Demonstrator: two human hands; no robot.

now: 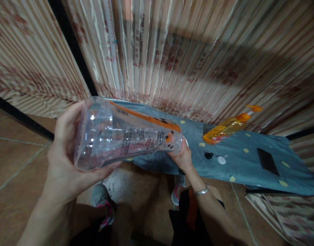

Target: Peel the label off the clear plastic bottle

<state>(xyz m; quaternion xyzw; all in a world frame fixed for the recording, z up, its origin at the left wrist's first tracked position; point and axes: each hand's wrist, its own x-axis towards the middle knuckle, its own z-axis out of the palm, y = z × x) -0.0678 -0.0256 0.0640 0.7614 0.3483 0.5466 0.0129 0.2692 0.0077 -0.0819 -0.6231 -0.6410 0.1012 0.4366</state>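
Observation:
A clear plastic bottle (126, 136) with an orange stripe and a small orange car picture is held sideways across the view, its broad base toward the left. My left hand (62, 153) wraps round that base. At the bottle's far end, my right hand (182, 155) grips it with fingers partly hidden behind the plastic; a silver bangle is on that wrist. Right of this hand, a black cap-like piece (208, 155) and a white round piece (221, 160) lie on the blue cloth (198, 167).
A pump bottle of amber liquid (225, 129) stands on the cloth-covered narrow table, near the striped curtain (167, 61). A dark phone (267, 161) lies to the right. Black poles (72, 48) rise at the left. My shoes (103, 201) are on the tiled floor below.

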